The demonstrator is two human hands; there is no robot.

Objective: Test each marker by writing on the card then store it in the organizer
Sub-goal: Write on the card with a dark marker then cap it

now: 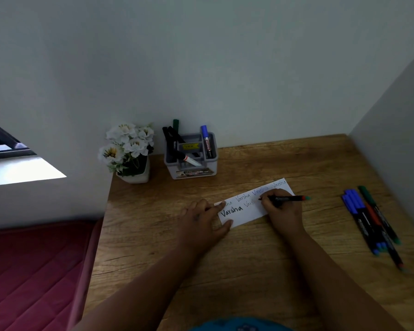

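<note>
Left hand (202,219) lies flat, fingers spread, pinning the thin card (243,212) at its left end; it looks light enough to slide otherwise. Right hand (283,212) pinches the marker (286,199), a stiff, light barrel held near the nib, lying almost level, tip left, organizer (191,167) waiting behind

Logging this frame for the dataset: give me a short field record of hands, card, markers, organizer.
left hand: flat, fingers pressing the card's left end
right hand: grip on a black marker, tip on the card
card: white, on the wooden desk, several handwritten words
untested markers: loose pile at desk's right
organizer: grey, by the wall, holds several markers
flower pot: left of organizer
</note>
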